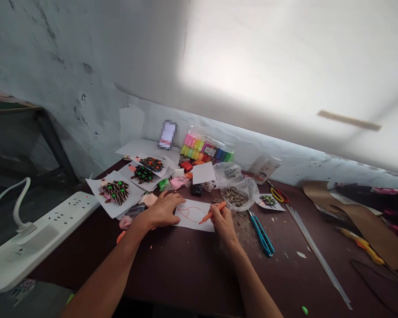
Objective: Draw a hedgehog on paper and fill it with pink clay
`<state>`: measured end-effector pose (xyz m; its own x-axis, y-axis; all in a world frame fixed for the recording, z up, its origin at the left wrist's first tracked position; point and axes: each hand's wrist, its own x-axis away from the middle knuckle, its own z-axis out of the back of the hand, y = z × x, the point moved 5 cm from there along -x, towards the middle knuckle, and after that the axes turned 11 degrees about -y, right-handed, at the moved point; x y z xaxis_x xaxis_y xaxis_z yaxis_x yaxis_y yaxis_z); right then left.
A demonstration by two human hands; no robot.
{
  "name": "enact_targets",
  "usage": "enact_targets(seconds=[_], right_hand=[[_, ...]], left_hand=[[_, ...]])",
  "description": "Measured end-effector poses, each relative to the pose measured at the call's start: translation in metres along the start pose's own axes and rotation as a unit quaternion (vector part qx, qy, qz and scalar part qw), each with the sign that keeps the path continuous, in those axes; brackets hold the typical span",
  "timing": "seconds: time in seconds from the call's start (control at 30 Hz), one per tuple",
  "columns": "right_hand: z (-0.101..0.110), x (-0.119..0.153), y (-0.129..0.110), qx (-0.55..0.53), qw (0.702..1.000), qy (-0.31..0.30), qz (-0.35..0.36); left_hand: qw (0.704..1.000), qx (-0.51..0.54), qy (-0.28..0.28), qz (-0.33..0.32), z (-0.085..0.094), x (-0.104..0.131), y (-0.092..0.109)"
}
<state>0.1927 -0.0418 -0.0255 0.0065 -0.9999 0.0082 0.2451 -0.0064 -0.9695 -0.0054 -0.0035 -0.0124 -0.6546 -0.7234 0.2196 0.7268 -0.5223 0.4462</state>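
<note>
On the table [185, 269], one white sheet [192, 213] is bearing an orange outline and is serving both hands. The left hand [166, 209] is resting on the sheet's left edge, its grip released, fingers spreading. The right hand's [223, 220] grip is clenching round one orange marker [212, 212], which is slanting over the sheet's right part.

Beyond the sheet to the right, one clear plastic bag [252, 191] is sitting open and holding a heap of striped seeds [235, 197], too many to count; a few are lying outside it. Directly beyond the sheet, one clear pack [208, 150] is holding rows of coloured blocks. Far beyond it to the right, one white jar [268, 170] is standing, its contents hidden. Four seed-covered cards are lying about: three [115, 192] left of the sheet, one [268, 201] right. One pair of scissors [280, 194] and one teal-handled tool [262, 234] are also lying right of the sheet.
</note>
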Motion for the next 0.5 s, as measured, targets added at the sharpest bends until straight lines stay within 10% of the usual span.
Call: enact_targets(seconds=[0.5], right_hand=[[-0.003, -0.004, 0.008, 0.060, 0.995, -0.075, -0.014]], left_hand=[[1.000, -0.002, 0.019, -0.004, -0.003, -0.002, -0.003]])
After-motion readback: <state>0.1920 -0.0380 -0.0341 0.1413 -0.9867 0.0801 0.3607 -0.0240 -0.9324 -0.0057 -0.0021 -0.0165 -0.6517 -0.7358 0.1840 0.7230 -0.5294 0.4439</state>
